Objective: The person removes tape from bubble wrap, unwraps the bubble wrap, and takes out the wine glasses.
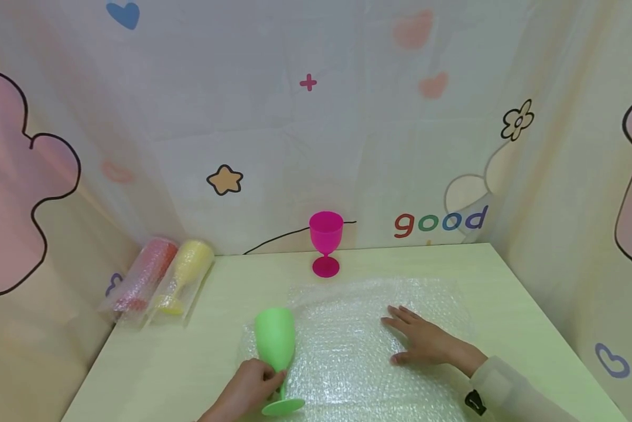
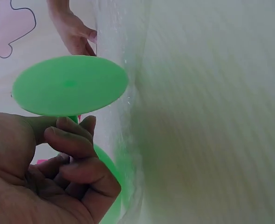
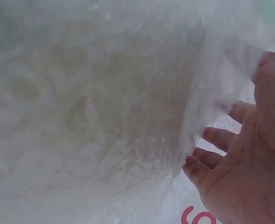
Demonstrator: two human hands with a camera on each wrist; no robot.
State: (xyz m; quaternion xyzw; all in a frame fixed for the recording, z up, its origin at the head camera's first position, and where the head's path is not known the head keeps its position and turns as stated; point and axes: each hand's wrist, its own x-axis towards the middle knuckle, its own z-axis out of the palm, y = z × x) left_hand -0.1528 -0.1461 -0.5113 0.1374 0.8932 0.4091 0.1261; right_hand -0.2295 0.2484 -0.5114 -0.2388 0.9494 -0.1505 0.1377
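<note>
The left hand (image 1: 248, 388) pinches a green goblet (image 1: 275, 337); the right hand (image 1: 420, 339) spreads over bubble wrap (image 1: 342, 346). A printed curtain (image 1: 273, 117) backs the pale table (image 1: 163, 363).

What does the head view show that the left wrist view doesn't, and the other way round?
Only the head view shows the bubble-wrapped red goblet, bubble-wrapped yellow goblet and printed word "good". Only the left wrist view shows the palm side of the left hand. Both show that hand, the light green stemmed goblet it holds, clear bubble-wrap sheet and right hand.
</note>
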